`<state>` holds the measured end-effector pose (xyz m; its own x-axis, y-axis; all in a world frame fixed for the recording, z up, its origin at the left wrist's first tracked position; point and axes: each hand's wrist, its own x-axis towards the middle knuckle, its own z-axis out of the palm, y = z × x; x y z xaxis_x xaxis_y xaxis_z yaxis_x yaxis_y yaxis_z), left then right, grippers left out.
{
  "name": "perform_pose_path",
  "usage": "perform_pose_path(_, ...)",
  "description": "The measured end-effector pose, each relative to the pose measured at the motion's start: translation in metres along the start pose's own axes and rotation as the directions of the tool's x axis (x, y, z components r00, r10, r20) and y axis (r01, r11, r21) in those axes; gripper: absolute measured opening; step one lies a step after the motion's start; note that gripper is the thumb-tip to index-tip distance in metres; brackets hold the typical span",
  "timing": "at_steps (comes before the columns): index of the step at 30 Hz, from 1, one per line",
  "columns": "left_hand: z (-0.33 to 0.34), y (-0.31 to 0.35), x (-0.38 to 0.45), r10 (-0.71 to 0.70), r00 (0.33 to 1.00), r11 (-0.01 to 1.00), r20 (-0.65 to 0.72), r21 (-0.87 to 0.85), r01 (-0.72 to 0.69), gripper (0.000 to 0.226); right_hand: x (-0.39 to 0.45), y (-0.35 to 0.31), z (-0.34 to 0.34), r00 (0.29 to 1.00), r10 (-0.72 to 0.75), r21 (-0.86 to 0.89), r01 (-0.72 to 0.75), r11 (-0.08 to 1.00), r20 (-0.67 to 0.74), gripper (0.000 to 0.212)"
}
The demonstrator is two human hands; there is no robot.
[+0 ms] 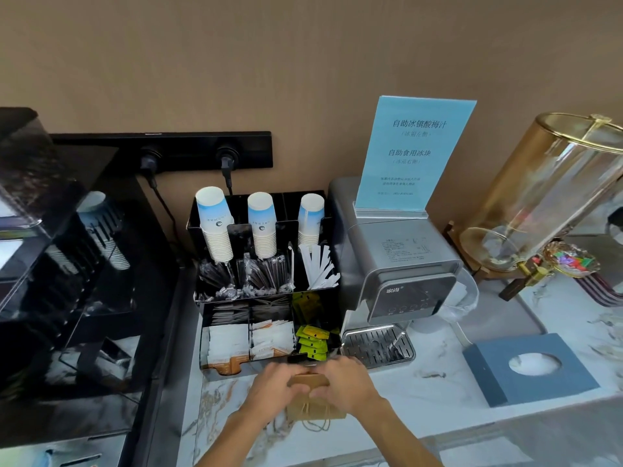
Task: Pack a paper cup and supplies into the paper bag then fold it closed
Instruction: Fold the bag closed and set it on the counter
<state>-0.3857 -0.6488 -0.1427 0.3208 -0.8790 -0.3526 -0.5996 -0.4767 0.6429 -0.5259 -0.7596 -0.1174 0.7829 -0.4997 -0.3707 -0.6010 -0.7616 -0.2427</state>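
Left hand: the left hand (274, 382) lies knuckles up on the near counter, fingers curled over the left half of the bag's top.
Right hand: the right hand (344, 382) mirrors it on the right half, fingers closed on the same folded edge; the two hands nearly touch.
Paper bag: the brown paper bag (313, 407) sits on the marble counter (421, 392) between both hands, its twine handles (317, 423) trailing toward the viewer.
Just behind: a black organizer (266, 298) crowds the bag's far side, holding sachets (229, 342), green packets (312, 340), wrapped stirrers and three upturned stacks of paper cups (263, 224).
Right of the bag: the drip tray (377, 345) of a grey water dispenser (401, 264); farther right, a blue tissue box (529, 369).
Left: a glossy black machine (67, 264).
Far: a blue sign (414, 153) atop the dispenser, a glass drink dispenser (546, 193), a wall socket strip (188, 150).
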Motion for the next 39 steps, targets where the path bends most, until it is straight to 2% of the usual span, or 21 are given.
perform_pose_path(3,0.003,0.001,0.002,0.026,0.999,0.998,-0.028,0.059,-0.025,0.006,0.001,0.0,0.003,1.0,-0.002,-0.061,0.001,0.998,-0.01,0.03)
perform_pose_path(7,0.007,0.0,0.001,0.019,0.997,0.996,-0.069,0.084,-0.013,0.013,0.002,0.006,0.006,0.999,0.013,-0.022,-0.014,1.0,-0.049,0.026)
perform_pose_path(10,0.007,-0.006,0.0,-0.003,0.997,1.0,-0.079,0.007,0.003,0.009,-0.001,0.014,0.005,0.995,0.09,0.179,-0.08,0.981,-0.047,0.025)
perform_pose_path(12,0.008,-0.009,-0.001,-0.029,0.996,0.998,-0.09,-0.055,0.024,0.02,-0.003,0.023,0.006,0.984,0.178,0.346,-0.16,0.924,-0.022,0.019)
perform_pose_path(15,0.01,-0.01,-0.002,-0.069,0.992,0.994,-0.101,-0.092,0.06,0.022,-0.005,0.038,0.013,0.964,0.267,0.519,-0.227,0.824,-0.004,0.021)
perform_pose_path(17,0.012,-0.012,0.0,-0.094,0.991,0.989,-0.099,-0.12,0.081,0.021,-0.005,0.047,0.021,0.955,0.296,0.599,-0.235,0.765,-0.003,0.021)
perform_pose_path(19,0.014,-0.014,0.001,-0.113,0.989,0.982,-0.101,-0.162,0.095,0.006,-0.006,0.051,0.03,0.947,0.322,0.661,-0.235,0.713,-0.011,0.013)
perform_pose_path(21,0.018,-0.022,0.005,-0.148,0.984,0.969,-0.096,-0.215,0.125,0.021,-0.01,0.05,0.037,0.935,0.354,0.724,-0.229,0.651,-0.022,0.009)
perform_pose_path(22,0.02,-0.026,0.007,-0.158,0.985,0.963,-0.074,-0.233,0.137,0.021,-0.011,0.05,0.041,0.928,0.371,0.747,-0.222,0.626,-0.035,0.007)
perform_pose_path(23,0.021,-0.029,0.009,-0.163,0.986,0.958,-0.047,-0.245,0.147,0.02,-0.012,0.05,0.044,0.916,0.398,0.759,-0.229,0.61,-0.044,0.005)
perform_pose_path(25,0.021,-0.032,0.009,-0.178,0.983,0.953,-0.036,-0.256,0.163,0.025,-0.012,0.051,0.051,0.9,0.433,0.78,-0.241,0.577,-0.042,0.018)
perform_pose_path(28,0.02,-0.029,0.004,-0.177,0.978,0.948,-0.11,-0.285,0.14,0.049,-0.011,0.051,0.059,0.888,0.458,0.773,-0.257,0.58,-0.048,0.033)
perform_pose_path(31,0.014,-0.018,-0.002,-0.143,0.978,0.961,-0.15,-0.258,0.101,0.033,-0.019,0.046,0.052,0.877,0.471,0.768,-0.236,0.596,-0.097,0.033)
perform_pose_path(34,0.003,-0.01,-0.008,-0.115,0.978,0.949,-0.176,-0.31,0.055,0.038,-0.033,0.039,0.039,0.85,0.497,0.777,-0.192,0.599,-0.173,0.026)
perform_pose_path(36,-0.006,0.001,-0.012,-0.073,0.978,0.945,-0.196,-0.327,0.005,0.033,-0.047,0.034,0.029,0.831,0.516,0.799,-0.159,0.579,-0.209,0.018)
perform_pose_path(39,-0.022,0.027,-0.019,-0.032,0.986,0.942,-0.163,-0.334,-0.025,0.016,-0.067,0.035,0.021,0.788,0.559,0.832,-0.113,0.543,-0.258,0.029)
